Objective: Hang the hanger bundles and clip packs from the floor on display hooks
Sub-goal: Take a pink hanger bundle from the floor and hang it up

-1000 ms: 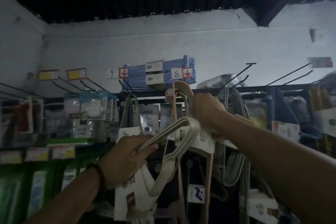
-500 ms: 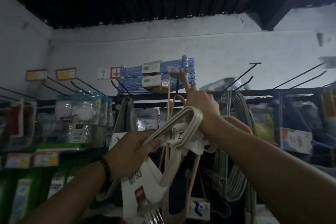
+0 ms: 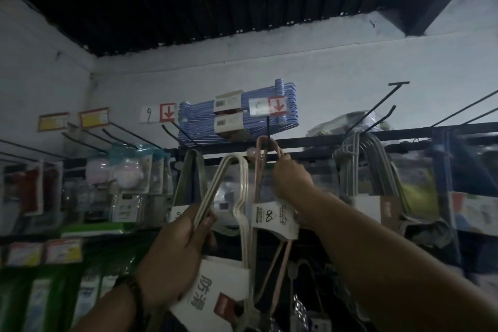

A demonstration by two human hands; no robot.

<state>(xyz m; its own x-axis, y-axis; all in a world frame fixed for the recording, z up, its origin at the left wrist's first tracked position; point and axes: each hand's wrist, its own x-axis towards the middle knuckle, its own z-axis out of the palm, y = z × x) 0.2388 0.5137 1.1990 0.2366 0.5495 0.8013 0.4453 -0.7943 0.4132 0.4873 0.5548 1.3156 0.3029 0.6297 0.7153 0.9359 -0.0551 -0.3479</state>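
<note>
Pinching the top loop of the pink hanger bundle point(image 3: 275, 219) with the curled fingertips point(image 3: 283, 161) of my right hand point(image 3: 292, 179), centre of frame, just under the rack's top rail point(image 3: 310, 141). The loop sits around the black display hook point(image 3: 268, 128) that carries the red-arrow tag point(image 3: 266, 106). Cannot tell whether the hook bears the bundle's weight. The bundle's paper label hangs just below my right wrist, and its arms drop toward bottom centre.

Left hand point(image 3: 175, 248), lower centre-left: fingers curled round the necks of the white hanger bundle point(image 3: 221, 286), thumb pressed on the front. Its hook ends rise toward the rail, near the pink loop but apart from it. Its printed sleeve hangs below the hand. Dark bracelet point(image 3: 133, 288) on that wrist.

Blue hanger bundles point(image 3: 199, 121) lie on top of the rack, behind the tag. Grey hangers point(image 3: 361, 164) hang at centre right. Bare hooks point(image 3: 377, 110) at upper right. Blister packs point(image 3: 129, 170) hang at left.
</note>
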